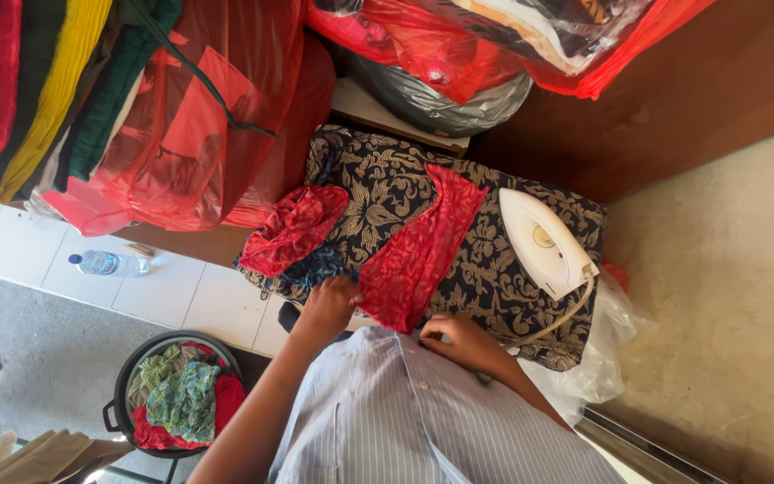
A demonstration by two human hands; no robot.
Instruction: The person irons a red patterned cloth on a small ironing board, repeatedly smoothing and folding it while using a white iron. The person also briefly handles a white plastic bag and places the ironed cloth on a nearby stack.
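Note:
A red patterned cloth (418, 246) lies stretched across a small ironing table covered in dark fabric with a gold leaf print (494, 269). My left hand (326, 305) presses on the near edge of the table beside the cloth's left side. My right hand (460, 339) grips the cloth's near end at the table's front edge. A second red cloth, bunched up (293, 229), rests at the table's left end. A white electric iron (544, 242) sits flat on the right end, its cord (566, 314) trailing toward me.
Red plastic bags of clothes (199, 125) and folded garments (38, 81) crowd the back left. A grey bag (432, 103) sits behind the table. A water bottle (109, 263) lies on white tiles. A black tub of clothes (176, 399) stands at lower left.

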